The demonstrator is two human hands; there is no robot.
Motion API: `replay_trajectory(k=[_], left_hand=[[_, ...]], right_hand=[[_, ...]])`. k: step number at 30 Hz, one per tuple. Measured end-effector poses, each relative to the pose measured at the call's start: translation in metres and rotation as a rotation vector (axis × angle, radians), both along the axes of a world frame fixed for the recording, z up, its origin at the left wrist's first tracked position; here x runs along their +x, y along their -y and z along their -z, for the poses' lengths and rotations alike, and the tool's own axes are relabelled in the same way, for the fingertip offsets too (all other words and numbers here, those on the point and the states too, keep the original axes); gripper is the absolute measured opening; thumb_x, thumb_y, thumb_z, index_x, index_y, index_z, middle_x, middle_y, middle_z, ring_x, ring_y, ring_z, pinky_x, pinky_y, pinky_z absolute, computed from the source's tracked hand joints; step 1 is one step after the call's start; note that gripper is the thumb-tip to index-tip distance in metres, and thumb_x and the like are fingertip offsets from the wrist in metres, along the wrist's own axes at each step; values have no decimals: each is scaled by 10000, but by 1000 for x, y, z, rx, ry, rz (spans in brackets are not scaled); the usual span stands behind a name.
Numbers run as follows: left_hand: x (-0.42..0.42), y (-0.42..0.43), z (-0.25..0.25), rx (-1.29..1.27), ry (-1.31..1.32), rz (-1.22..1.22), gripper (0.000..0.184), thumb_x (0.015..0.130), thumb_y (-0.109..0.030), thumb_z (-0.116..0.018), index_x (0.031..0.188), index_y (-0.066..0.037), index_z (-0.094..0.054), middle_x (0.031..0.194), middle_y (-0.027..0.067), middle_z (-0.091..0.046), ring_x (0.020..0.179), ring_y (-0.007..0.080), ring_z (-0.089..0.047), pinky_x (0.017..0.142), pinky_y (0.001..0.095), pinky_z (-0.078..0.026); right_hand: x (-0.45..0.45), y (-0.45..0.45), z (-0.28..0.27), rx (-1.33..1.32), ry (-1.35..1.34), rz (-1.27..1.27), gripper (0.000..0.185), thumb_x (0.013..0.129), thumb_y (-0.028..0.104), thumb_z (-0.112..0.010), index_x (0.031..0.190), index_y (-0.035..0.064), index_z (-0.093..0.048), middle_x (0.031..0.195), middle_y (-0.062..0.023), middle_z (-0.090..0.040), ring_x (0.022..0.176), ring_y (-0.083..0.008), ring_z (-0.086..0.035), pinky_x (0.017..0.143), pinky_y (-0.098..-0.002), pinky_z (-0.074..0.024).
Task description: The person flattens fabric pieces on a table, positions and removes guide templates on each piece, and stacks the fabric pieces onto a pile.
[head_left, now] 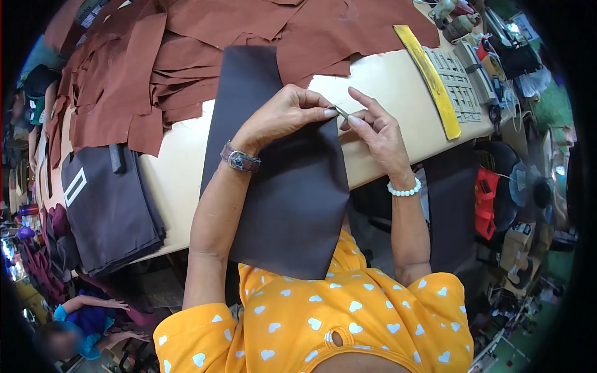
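A long dark brown fabric piece [286,193] runs from the table top down over my lap. My left hand [289,115] is closed in a pinch on the right edge of this fabric, raising it a little. Close by, my right hand [380,133] pinches a small pointed metal tool [341,112] that looks like thread snips. Its tip meets the fabric edge at the left fingertips. The right index finger stands away from the tool. Fine thread ends seem to show at the tip, too small to make out well.
Reddish-brown fabric pieces [217,25] cover the table's far side. A dark fabric stack [112,211] with a white rectangular frame [75,188] lies left. A yellow strip [429,81] and slotted templates [454,81] lie right. Another person [87,323] is at lower left.
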State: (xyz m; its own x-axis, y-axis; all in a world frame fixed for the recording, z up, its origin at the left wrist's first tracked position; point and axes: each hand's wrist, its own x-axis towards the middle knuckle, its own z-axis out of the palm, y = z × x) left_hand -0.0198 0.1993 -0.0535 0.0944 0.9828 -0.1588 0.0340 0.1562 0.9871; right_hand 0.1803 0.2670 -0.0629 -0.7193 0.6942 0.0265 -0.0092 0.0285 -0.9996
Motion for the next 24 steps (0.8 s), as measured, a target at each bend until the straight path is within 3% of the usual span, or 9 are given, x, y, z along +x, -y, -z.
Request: replay_trajectory(k=[9,24], left_hand=[[1,2,1,40,65,-15,219,846,-173,-658,971,7,-673,833,4,-654,760,40,-556,705,180,-445],[3,2,-1,58,11,-17,240,838,-203,-671,952,8,-678,820,11,-656,750,45,-558,695,184,-448]], right_hand=[[1,-1,-6,38,53,27,511,891,121,-575,1324,-53,-366,809,-65,-666,820,-74,-580,835,-240,-426],[0,0,-4,50,49,24,521,889,114,-572,1331,-49,-349,790,-75,-672,800,-75,-588,809,-238,-439]])
